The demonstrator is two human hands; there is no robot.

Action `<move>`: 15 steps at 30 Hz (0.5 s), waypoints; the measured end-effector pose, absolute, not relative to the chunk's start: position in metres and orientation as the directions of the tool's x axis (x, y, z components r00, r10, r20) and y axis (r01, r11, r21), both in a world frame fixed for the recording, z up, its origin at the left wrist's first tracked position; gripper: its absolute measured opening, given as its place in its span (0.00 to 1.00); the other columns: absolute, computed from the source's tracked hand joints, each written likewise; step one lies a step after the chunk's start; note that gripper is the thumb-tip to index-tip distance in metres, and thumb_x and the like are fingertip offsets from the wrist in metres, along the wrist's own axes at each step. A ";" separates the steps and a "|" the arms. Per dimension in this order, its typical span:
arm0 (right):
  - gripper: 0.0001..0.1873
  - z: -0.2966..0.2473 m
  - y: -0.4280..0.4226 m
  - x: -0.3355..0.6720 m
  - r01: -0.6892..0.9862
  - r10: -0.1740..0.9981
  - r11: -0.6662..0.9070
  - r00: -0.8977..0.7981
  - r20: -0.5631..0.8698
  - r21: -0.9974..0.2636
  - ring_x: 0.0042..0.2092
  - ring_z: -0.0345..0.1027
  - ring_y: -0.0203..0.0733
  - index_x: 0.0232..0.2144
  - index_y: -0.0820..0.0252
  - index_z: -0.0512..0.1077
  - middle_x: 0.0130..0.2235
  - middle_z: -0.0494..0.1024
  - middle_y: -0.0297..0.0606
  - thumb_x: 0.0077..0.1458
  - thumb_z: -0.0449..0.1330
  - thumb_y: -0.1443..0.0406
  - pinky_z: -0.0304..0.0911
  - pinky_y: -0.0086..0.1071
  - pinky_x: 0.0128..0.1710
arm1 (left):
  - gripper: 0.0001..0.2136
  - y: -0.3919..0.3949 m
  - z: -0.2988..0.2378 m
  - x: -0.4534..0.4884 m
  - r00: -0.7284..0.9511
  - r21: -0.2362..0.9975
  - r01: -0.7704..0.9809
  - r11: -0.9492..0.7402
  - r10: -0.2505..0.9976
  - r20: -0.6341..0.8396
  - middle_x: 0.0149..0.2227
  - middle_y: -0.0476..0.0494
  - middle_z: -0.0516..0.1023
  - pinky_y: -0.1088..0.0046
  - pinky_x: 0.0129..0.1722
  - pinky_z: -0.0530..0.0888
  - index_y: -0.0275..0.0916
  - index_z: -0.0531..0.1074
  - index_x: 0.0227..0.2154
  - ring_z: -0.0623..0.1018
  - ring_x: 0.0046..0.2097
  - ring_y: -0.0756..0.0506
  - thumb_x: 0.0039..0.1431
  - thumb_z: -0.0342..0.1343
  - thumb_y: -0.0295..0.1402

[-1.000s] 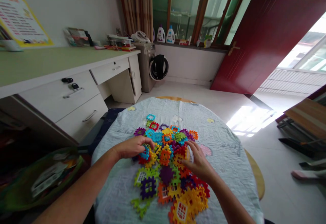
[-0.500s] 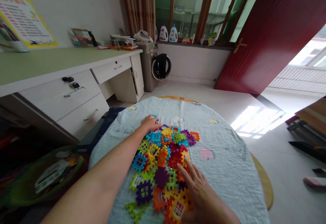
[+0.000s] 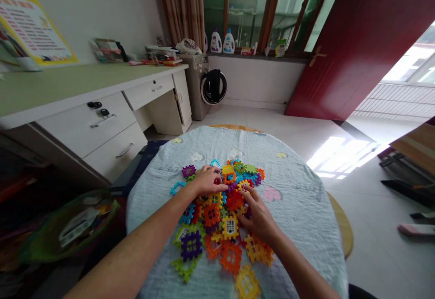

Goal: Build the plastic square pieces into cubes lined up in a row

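Note:
A heap of colourful interlocking plastic tiles (image 3: 220, 213) lies on a round table under a pale blue cloth (image 3: 299, 208). My left hand (image 3: 207, 182) rests on the heap's far left part, fingers curled over the tiles; what it grips, if anything, is hidden. My right hand (image 3: 256, 215) lies on the middle of the heap with fingers stretched forward across the tiles, near a red tile (image 3: 235, 199). A purple tile (image 3: 191, 246), an orange tile (image 3: 231, 258) and a yellow tile (image 3: 247, 285) lie at the near edge.
A white desk with drawers (image 3: 102, 122) stands to the left, a green bag (image 3: 68, 231) on the floor below it. A small washing machine (image 3: 207, 86) stands under the window. A red door (image 3: 356, 50) is open at right.
My left hand has drawn back from the far edge onto the heap. My right hand has moved forward to the middle. Tiles have been spread and shifted about.

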State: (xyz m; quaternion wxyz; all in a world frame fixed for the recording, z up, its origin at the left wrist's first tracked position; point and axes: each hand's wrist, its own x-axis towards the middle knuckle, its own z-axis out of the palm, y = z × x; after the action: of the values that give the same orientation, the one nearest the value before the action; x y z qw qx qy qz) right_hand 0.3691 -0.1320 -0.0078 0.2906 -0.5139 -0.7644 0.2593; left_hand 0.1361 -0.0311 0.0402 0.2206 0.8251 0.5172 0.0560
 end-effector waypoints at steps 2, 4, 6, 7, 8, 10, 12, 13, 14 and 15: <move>0.32 -0.011 -0.129 0.367 0.606 0.939 0.340 -0.257 0.228 -0.719 0.63 0.57 0.48 0.56 0.53 0.65 0.61 0.61 0.43 0.46 0.59 0.70 0.57 0.46 0.62 | 0.18 -0.039 0.050 0.144 0.508 0.436 0.801 -0.410 0.851 -0.133 0.51 0.44 0.75 0.52 0.61 0.58 0.44 0.78 0.30 0.63 0.61 0.32 0.51 0.58 0.54; 0.30 -0.014 -0.126 0.364 0.571 0.937 0.349 -0.210 0.279 -0.743 0.62 0.59 0.47 0.54 0.53 0.66 0.59 0.64 0.42 0.47 0.58 0.71 0.58 0.45 0.62 | 0.17 -0.048 0.059 0.150 0.557 0.457 0.760 -0.461 0.825 -0.094 0.47 0.43 0.77 0.52 0.61 0.58 0.44 0.78 0.33 0.65 0.60 0.33 0.52 0.59 0.52; 0.26 -0.014 -0.123 0.360 0.531 0.930 0.365 -0.172 0.324 -0.765 0.61 0.60 0.47 0.52 0.53 0.67 0.58 0.65 0.43 0.49 0.58 0.70 0.59 0.45 0.61 | 0.18 -0.058 0.066 0.154 0.586 0.510 0.707 -0.490 0.810 -0.033 0.46 0.43 0.78 0.56 0.60 0.62 0.42 0.76 0.39 0.70 0.56 0.37 0.54 0.58 0.51; 0.24 -0.013 -0.122 0.359 0.509 0.928 0.370 -0.157 0.339 -0.777 0.60 0.60 0.47 0.51 0.54 0.67 0.57 0.65 0.44 0.50 0.58 0.69 0.60 0.45 0.61 | 0.19 -0.064 0.069 0.153 0.594 0.551 0.673 -0.493 0.804 -0.006 0.46 0.43 0.78 0.58 0.58 0.64 0.42 0.75 0.42 0.72 0.53 0.39 0.55 0.57 0.50; 0.23 -0.011 -0.121 0.357 0.485 0.927 0.371 -0.144 0.346 -0.792 0.60 0.61 0.47 0.51 0.54 0.68 0.57 0.65 0.44 0.51 0.58 0.68 0.61 0.45 0.60 | 0.19 -0.071 0.071 0.152 0.601 0.594 0.637 -0.491 0.799 0.015 0.47 0.43 0.77 0.61 0.57 0.66 0.42 0.74 0.45 0.74 0.51 0.41 0.56 0.57 0.49; 0.21 -0.006 -0.120 0.355 0.437 0.930 0.366 -0.131 0.344 -0.821 0.60 0.61 0.46 0.51 0.54 0.67 0.58 0.64 0.45 0.53 0.57 0.68 0.63 0.44 0.59 | 0.20 -0.089 0.073 0.148 0.601 0.641 0.588 -0.494 0.797 0.063 0.52 0.42 0.75 0.62 0.56 0.68 0.43 0.71 0.49 0.74 0.52 0.42 0.57 0.57 0.48; 0.22 -0.002 -0.119 0.357 0.419 0.933 0.359 -0.146 0.329 -0.834 0.61 0.60 0.46 0.52 0.53 0.66 0.59 0.62 0.44 0.53 0.57 0.68 0.62 0.44 0.59 | 0.23 -0.112 0.071 0.145 0.574 0.592 0.605 -0.532 0.807 0.138 0.58 0.39 0.69 0.56 0.60 0.64 0.44 0.71 0.51 0.69 0.59 0.38 0.54 0.60 0.48; 0.23 -0.001 -0.118 0.359 0.433 0.934 0.356 -0.152 0.322 -0.828 0.61 0.59 0.46 0.52 0.53 0.66 0.59 0.62 0.44 0.53 0.57 0.68 0.61 0.44 0.60 | 0.26 -0.126 0.068 0.145 0.559 0.540 0.633 -0.555 0.810 0.177 0.61 0.38 0.66 0.50 0.63 0.59 0.45 0.70 0.52 0.65 0.62 0.34 0.51 0.62 0.48; 0.23 0.000 -0.117 0.361 0.460 0.937 0.349 -0.148 0.318 -0.816 0.61 0.58 0.46 0.52 0.53 0.66 0.59 0.62 0.43 0.53 0.57 0.68 0.60 0.45 0.60 | 0.29 -0.140 0.064 0.146 0.558 0.489 0.653 -0.579 0.804 0.206 0.63 0.38 0.63 0.44 0.64 0.54 0.46 0.69 0.54 0.61 0.64 0.32 0.49 0.63 0.49; 0.23 -0.001 -0.116 0.365 0.497 0.939 0.340 -0.133 0.317 -0.799 0.62 0.57 0.46 0.52 0.53 0.66 0.59 0.62 0.43 0.52 0.57 0.68 0.59 0.46 0.61 | 0.32 -0.154 0.059 0.148 0.584 0.446 0.653 -0.612 0.782 0.218 0.65 0.37 0.60 0.40 0.64 0.51 0.48 0.67 0.56 0.58 0.65 0.30 0.48 0.63 0.50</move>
State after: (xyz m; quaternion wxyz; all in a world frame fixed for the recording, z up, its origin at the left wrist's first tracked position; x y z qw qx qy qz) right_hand 0.3647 -0.1160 -0.0011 0.4171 -0.5097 -0.7043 0.2651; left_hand 0.1485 -0.1545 0.0590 0.1609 0.8753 0.4099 0.2001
